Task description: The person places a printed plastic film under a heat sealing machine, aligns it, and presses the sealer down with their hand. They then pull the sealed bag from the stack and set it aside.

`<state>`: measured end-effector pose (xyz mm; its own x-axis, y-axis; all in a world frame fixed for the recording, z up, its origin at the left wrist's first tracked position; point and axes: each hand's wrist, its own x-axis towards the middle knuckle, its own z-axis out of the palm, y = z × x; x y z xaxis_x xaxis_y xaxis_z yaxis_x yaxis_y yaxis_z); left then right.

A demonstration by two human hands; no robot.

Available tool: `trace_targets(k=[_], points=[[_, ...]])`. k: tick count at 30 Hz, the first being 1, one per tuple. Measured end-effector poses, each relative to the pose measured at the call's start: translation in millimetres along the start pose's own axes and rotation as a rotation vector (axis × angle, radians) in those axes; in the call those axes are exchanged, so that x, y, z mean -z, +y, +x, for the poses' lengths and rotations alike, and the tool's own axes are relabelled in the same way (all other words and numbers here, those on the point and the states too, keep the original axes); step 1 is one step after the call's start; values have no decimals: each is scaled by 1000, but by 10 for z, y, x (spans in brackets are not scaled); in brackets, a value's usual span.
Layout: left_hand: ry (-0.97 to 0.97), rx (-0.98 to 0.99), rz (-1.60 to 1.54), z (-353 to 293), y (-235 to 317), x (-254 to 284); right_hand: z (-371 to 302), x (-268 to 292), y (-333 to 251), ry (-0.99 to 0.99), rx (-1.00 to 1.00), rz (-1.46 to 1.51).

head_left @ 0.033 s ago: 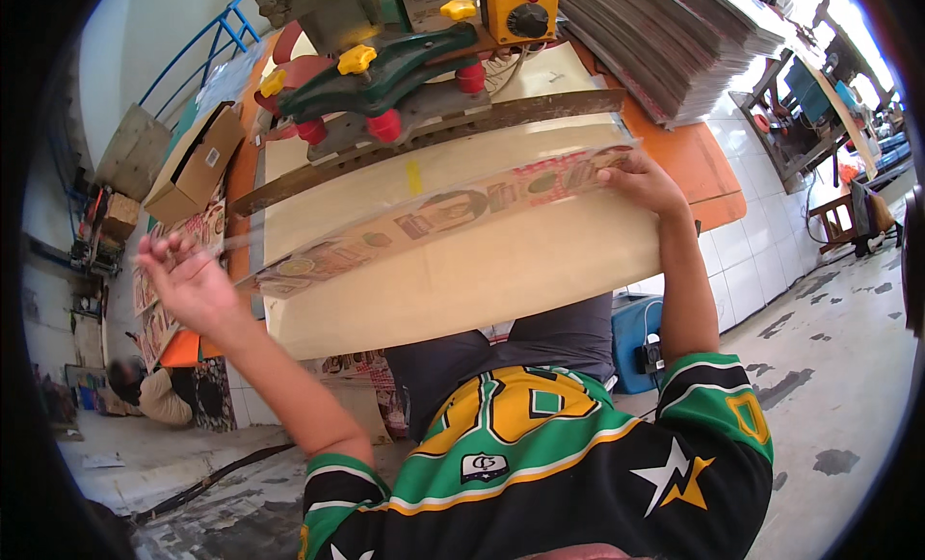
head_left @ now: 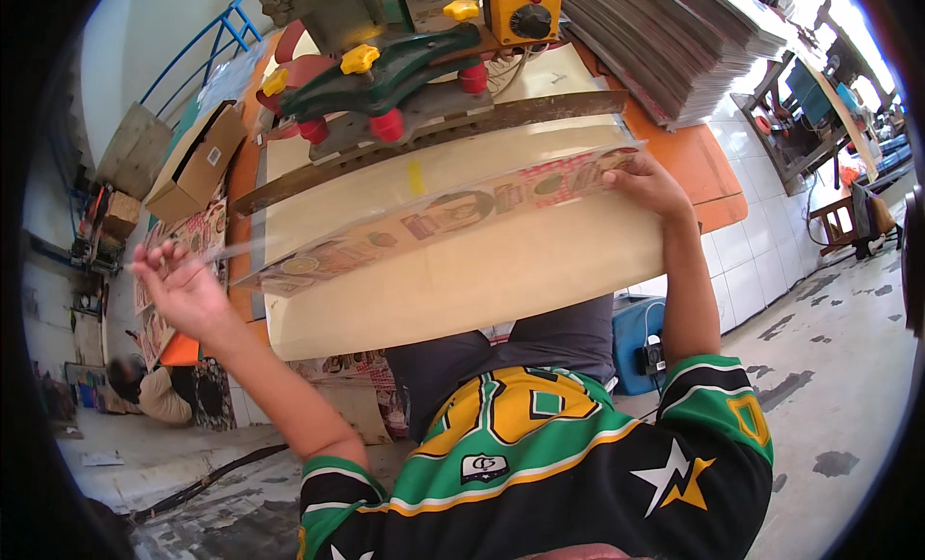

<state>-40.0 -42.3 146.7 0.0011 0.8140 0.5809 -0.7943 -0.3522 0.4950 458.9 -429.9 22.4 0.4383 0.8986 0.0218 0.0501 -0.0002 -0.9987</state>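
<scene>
A long, narrow strip of clear plastic printed with food pictures and red checks (head_left: 453, 211) slants above a wide, smooth cream-coloured sheet (head_left: 462, 285), its right end higher in view than its left. Its print looks crisper than in the earlier frame, where it was more smeared; its place over the cream sheet is almost the same.

The right hand (head_left: 655, 186) is closed on the strip's right end, thumb on the near face. It has hardly shifted. The left hand (head_left: 188, 288) is raised beyond the strip's left end, palm up, fingers loosely curled; it sits slightly lower than before. A blurred, see-through ribbon of film (head_left: 236, 249) runs between this hand and the strip's left end; whether the fingers grip it, I cannot tell.

Just beyond the strip lies a long, rust-brown metal bar (head_left: 434, 147), beneath a dark green metal clamp frame (head_left: 385, 81) with yellow knobs and red feet. A yellow control box with a black dial (head_left: 525, 13) is behind. On the orange-topped bench (head_left: 708, 174), a tall stack of thin flat sheets (head_left: 665, 54) stands at right and an open brown cardboard box (head_left: 198, 165) at left.
</scene>
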Motion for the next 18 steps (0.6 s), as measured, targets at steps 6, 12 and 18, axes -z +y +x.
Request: trace_targets(k=[6, 12, 18], points=[[270, 4, 306, 606, 739, 1406, -379, 698, -68, 115, -91, -169], [675, -103, 642, 757, 1248, 2809, -587, 1390, 311, 291, 137, 104], [379, 325, 1111, 29, 649, 2439, -687, 1377, 325, 298, 180, 115]])
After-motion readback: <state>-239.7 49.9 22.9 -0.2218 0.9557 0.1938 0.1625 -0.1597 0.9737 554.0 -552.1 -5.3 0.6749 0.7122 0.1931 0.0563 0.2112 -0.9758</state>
